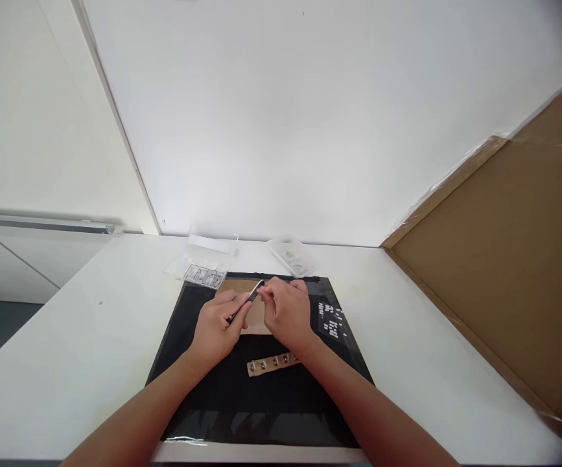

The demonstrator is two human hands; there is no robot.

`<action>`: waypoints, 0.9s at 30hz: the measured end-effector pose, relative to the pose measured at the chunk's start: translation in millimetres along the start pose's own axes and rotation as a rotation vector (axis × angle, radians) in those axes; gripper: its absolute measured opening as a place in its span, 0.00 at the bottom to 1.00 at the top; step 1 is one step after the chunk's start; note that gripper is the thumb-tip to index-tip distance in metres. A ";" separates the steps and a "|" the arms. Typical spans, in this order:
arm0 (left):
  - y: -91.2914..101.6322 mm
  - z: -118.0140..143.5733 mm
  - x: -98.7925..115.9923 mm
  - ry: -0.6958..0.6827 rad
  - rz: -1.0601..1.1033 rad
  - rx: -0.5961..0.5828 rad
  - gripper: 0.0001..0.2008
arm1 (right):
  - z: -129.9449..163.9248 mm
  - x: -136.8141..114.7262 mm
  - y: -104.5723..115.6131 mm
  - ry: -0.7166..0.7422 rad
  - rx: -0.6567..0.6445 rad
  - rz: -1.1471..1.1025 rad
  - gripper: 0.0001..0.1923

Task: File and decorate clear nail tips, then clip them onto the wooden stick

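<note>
My left hand [220,327] grips dark tweezers [247,299] that point up and right. Its tip meets the fingertips of my right hand [286,312], which are pinched together; whatever they pinch is too small to make out. Both hands hover over a brown cardboard piece [256,314] lying on a black mat [198,383]. In front of my hands a narrow cardboard strip [271,364] with several small metal parts lies on the mat. A cluster of tiny pale parts [332,319] sits on the mat to the right of my right hand.
The mat lies on a white table [81,350] against a white wall. Behind the mat are clear plastic bags [200,272] with small parts and a clear bag [295,258]. A large brown cardboard sheet [514,259] leans at the right.
</note>
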State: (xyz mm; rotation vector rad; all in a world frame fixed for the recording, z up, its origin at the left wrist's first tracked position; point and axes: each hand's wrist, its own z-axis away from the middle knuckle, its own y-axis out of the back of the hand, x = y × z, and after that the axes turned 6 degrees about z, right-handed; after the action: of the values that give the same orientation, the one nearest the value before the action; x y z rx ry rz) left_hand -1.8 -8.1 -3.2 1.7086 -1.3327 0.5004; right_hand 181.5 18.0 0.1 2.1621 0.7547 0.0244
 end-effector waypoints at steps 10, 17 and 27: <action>-1.2 -0.3 0.0 -0.052 -0.039 0.009 0.14 | -2.7 -0.3 5.2 -0.018 -0.084 -0.089 0.12; -1.2 1.4 -2.3 -0.147 -0.197 0.016 0.16 | -4.0 2.7 8.9 -0.076 -0.099 -0.159 0.10; 6.6 -0.6 -18.2 -0.194 -0.317 0.039 0.19 | -7.4 16.2 12.3 -0.214 -0.076 -0.340 0.11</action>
State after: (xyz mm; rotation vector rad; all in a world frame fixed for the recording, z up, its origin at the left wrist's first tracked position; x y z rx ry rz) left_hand -13.9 2.5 -14.1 1.9954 -1.1578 0.1830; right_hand 199.0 25.8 10.0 1.9024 0.9675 -0.3441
